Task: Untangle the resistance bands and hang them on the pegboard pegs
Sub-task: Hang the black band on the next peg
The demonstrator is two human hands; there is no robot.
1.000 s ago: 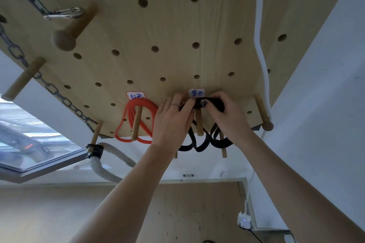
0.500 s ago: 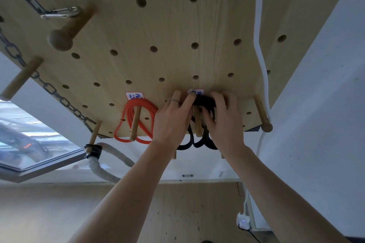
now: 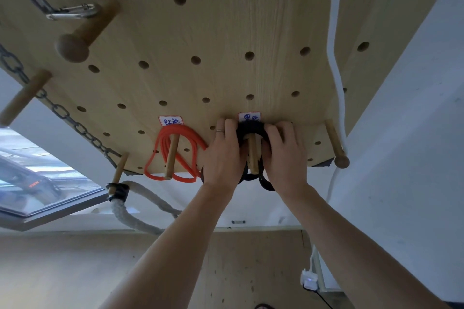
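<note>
Wooden pegboard [image 3: 226,32], one red band bundle [image 3: 180,150] hung, left hand [image 3: 223,155] and right hand [image 3: 285,155] both grip one black band bundle [image 3: 251,128]

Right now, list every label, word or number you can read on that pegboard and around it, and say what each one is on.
"红色", blue handwriting: white label on the pegboard, above the peg holding the red band.
"黑色", partly hidden by fingers: white label above the peg with the black bands.
Reddish lettering behind the window: too blurred to read.
Nothing else readable.
</note>
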